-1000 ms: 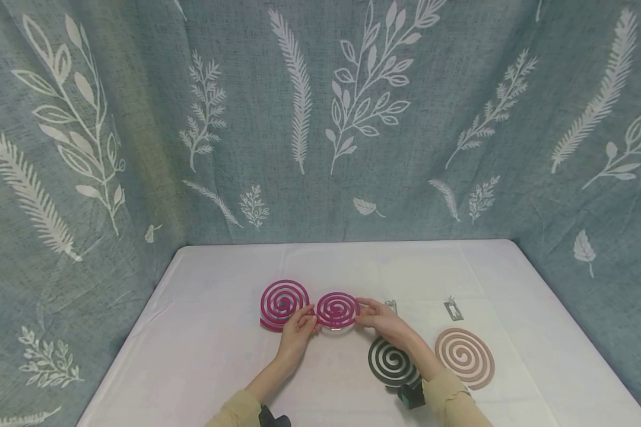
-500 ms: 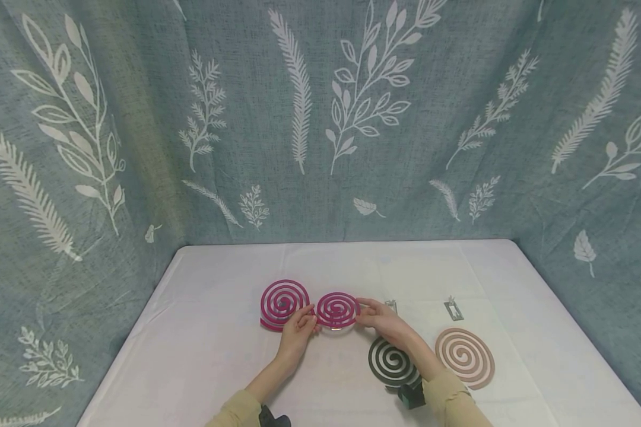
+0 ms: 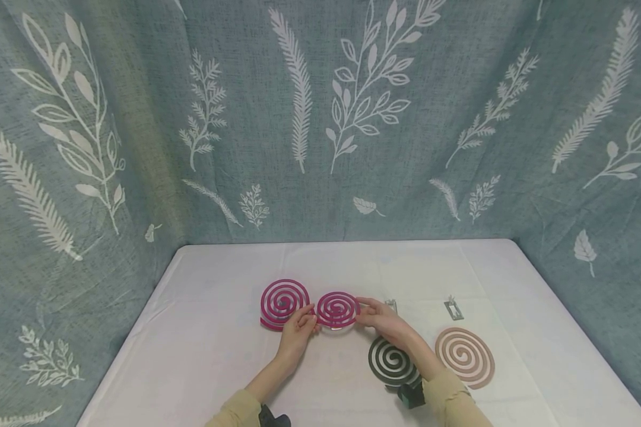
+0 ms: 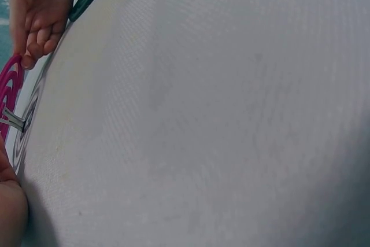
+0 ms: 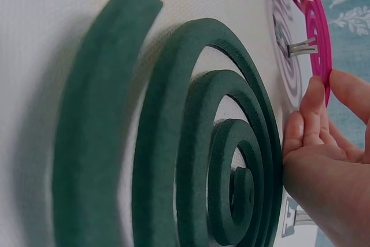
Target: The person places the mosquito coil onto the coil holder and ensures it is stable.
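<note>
A magenta mosquito coil (image 3: 338,309) is held between both hands near the middle of the table, lying roughly flat. My left hand (image 3: 297,332) pinches its left edge, and my right hand (image 3: 381,320) pinches the opposite edge between thumb and fingers. Under the coil's centre, the right wrist view shows a small metal coil stand (image 5: 302,47) meeting its underside, with a shadow on the cloth below. A second magenta coil (image 3: 263,303) sits just left, partly covered by my left fingers. In the left wrist view the held coil (image 4: 7,93) shows only at the left edge.
A dark green coil (image 3: 394,357) lies below my right forearm, partly hidden by it. Right of it is a brown coil (image 3: 462,354). Two small metal stands stand behind: one stand (image 3: 453,309) and another stand (image 3: 392,305) beside my right hand. A leaf-patterned curtain (image 3: 320,207) borders the white table.
</note>
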Available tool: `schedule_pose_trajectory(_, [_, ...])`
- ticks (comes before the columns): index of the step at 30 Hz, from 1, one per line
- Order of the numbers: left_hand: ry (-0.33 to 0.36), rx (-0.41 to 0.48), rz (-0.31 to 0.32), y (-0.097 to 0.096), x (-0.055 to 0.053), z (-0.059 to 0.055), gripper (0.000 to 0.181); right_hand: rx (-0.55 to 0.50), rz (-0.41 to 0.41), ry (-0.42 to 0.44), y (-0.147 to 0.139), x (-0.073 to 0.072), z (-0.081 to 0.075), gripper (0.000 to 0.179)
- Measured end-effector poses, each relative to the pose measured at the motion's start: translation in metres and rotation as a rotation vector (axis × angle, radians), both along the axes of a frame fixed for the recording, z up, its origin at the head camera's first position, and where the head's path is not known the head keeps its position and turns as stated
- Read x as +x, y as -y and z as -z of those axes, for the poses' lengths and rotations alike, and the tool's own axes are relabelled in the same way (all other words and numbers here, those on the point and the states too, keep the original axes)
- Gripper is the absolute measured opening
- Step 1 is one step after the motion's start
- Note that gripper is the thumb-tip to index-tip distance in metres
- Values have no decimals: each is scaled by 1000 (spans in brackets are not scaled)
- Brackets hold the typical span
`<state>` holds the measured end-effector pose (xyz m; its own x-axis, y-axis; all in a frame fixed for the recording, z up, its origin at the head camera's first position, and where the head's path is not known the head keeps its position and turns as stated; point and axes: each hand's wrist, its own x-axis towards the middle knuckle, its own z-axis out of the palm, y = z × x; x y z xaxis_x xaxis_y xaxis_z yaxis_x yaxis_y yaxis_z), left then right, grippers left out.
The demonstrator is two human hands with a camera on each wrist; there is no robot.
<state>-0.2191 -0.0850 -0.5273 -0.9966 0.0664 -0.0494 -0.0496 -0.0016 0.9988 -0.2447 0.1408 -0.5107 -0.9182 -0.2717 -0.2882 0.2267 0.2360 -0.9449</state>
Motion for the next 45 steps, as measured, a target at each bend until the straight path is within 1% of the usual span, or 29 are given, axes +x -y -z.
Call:
schedule_pose_trajectory(14, [6, -10, -7, -1, 2, -2, 42, -13, 12, 13, 0, 2, -1, 61])
schedule_pose_trajectory(34, [1, 3, -14, -1, -1, -1, 41, 2, 2, 23, 0, 0, -4, 61])
schedule_pose_trajectory(45, [8, -7, -7, -1, 0, -1, 41, 0, 3, 26, 0, 0, -3, 60])
